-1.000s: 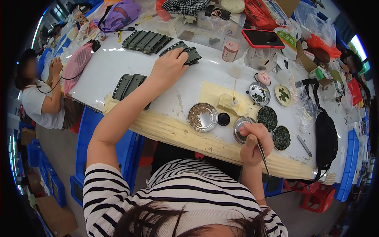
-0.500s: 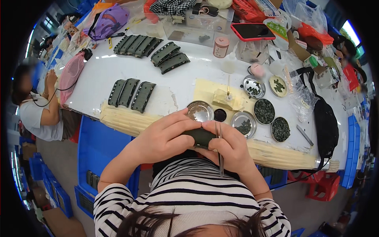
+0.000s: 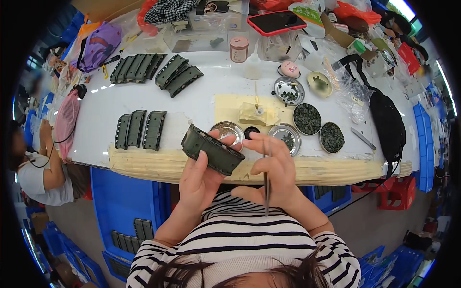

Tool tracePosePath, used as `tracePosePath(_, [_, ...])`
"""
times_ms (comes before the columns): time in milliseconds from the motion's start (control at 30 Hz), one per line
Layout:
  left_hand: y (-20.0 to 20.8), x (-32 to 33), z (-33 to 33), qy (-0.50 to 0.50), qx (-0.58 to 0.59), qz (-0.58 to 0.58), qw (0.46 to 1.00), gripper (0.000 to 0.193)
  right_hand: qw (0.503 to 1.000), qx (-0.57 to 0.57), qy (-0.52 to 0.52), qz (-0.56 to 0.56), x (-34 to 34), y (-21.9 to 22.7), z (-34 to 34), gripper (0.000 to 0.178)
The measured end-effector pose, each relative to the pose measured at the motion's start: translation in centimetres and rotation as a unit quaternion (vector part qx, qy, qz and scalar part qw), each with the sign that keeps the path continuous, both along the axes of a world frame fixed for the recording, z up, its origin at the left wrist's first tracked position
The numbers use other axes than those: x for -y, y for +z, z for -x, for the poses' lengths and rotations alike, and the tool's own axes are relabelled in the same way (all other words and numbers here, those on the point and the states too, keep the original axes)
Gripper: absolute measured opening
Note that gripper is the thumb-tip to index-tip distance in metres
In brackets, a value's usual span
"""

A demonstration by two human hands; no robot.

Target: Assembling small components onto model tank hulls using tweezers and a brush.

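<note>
My left hand [image 3: 198,180] holds a curved dark green plastic part [image 3: 211,150] with a row of small notches along its edges, tilted above the padded table edge. My right hand [image 3: 274,165] is just right of it, apart from the part, with metal tweezers [image 3: 267,180] held in the hand, pointing up and down. Beyond the hands stand a metal dish of tiny brownish pieces [image 3: 228,130], a small black cup [image 3: 251,132] and a metal dish with a few green bits [image 3: 287,139]. Two round tins of small dark green pieces [image 3: 307,119] stand farther right.
Similar green parts [image 3: 140,129] lie in groups at the left of the white table. A squeeze bottle [image 3: 252,66], a pink tin [image 3: 238,49] and a red-cased phone [image 3: 277,22] stand at the back. A black bag [image 3: 388,120] lies right; a blue crate [image 3: 124,206] is below left.
My left hand has turned the green part outward and holds it alone. My right hand has let go of the part and moved off to its right, keeping the tweezers. The view has shifted.
</note>
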State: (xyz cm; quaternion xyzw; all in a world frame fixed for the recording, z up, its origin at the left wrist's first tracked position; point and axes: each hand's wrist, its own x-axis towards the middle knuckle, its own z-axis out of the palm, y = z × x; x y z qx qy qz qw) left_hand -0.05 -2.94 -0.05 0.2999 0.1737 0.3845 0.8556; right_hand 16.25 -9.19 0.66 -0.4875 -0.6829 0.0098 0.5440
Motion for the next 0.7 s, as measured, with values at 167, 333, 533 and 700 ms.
tracePosePath(167, [0.1, -2.1, 1.5, -0.036, -0.13, -0.084, 0.987, 0.034, 0.971, -0.21, -0.071, 0.09, 2.6, -0.8, -5.0, 0.036])
tracePosePath(333, [0.7, -2.2, 0.0, -0.105, -0.145, -0.092, 0.979, 0.033, 0.941, -0.199, -0.176, 0.211, 2.6, -0.7, -6.7, 0.021])
tracePosePath(533, [0.7, -2.4, -1.1, -0.195, -0.157, -0.071, 0.966, 0.034, 0.96, -0.032, -0.172, 0.219, 2.2, -1.6, -8.8, 0.013])
tracePosePath(700, [1.0, -2.4, -0.6, -0.195, -0.195, -0.069, 0.959, 0.037, 0.959, -0.007, -0.175, 0.221, 1.7, -1.9, -8.7, 0.008])
